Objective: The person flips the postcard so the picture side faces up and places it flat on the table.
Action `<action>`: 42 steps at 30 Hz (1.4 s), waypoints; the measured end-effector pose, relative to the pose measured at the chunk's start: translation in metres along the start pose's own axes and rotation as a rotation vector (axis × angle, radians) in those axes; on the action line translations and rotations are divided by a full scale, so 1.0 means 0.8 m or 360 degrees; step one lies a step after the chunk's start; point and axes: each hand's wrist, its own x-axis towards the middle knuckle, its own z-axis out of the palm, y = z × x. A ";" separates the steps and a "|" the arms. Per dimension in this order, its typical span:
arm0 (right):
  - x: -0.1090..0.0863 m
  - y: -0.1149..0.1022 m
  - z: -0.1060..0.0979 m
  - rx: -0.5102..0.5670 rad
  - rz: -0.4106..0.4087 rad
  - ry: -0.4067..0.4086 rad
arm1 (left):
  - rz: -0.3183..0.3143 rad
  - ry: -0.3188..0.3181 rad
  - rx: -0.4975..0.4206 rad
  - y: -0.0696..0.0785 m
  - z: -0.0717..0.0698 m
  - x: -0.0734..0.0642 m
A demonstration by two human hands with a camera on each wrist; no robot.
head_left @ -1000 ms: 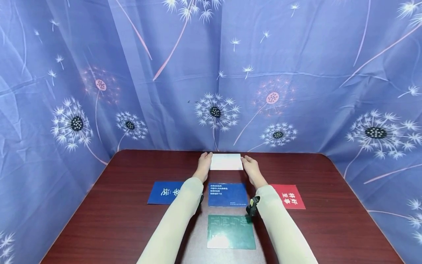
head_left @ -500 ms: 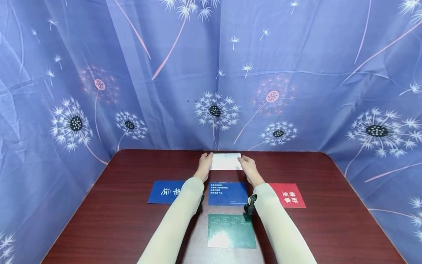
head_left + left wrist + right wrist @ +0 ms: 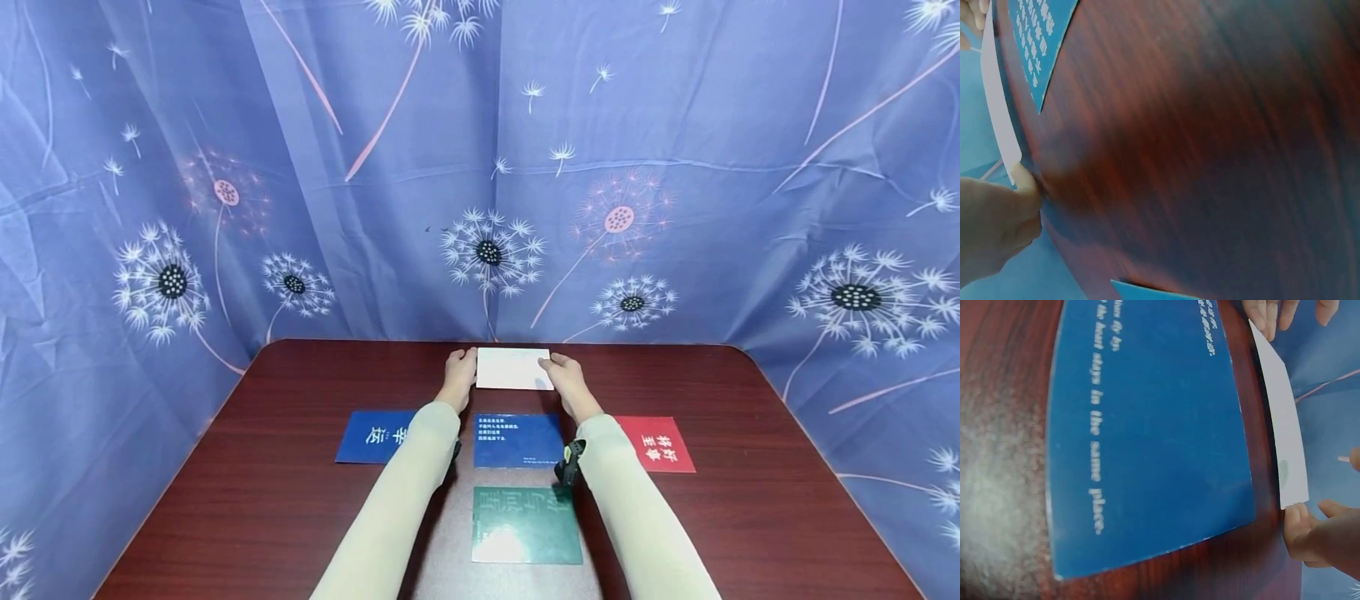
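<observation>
At the far side of the table, a white card [image 3: 510,368] lies between both hands. My left hand [image 3: 457,377] holds its left edge; the thumb shows against the card's end in the left wrist view. My right hand [image 3: 567,382] pinches the right edge, its thumb over the card's face in the head view. In the right wrist view, a faint greenish patch shows on the white card [image 3: 1285,419]. A thin dark shadow runs beneath it; whether it is raised cannot be told. Nearer to me is a blue card with white text [image 3: 517,446], between the forearms.
A green card [image 3: 527,533] with a bright reflection lies closest to me on the dark red wooden table [image 3: 247,508]. Another blue card [image 3: 371,437] is partly under the left forearm, and a red card [image 3: 663,446] beside the right. A dandelion-print curtain [image 3: 420,275] hangs behind.
My right hand has shifted slightly left, its thumb coming over the white card's edge. Over the last half second, my left hand and the card's left edge have moved slightly left.
</observation>
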 end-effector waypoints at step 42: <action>0.000 -0.016 -0.005 0.0665 -0.0036 0.0429 | 0.0148 0.0145 -0.0044 0.138 -0.014 -0.151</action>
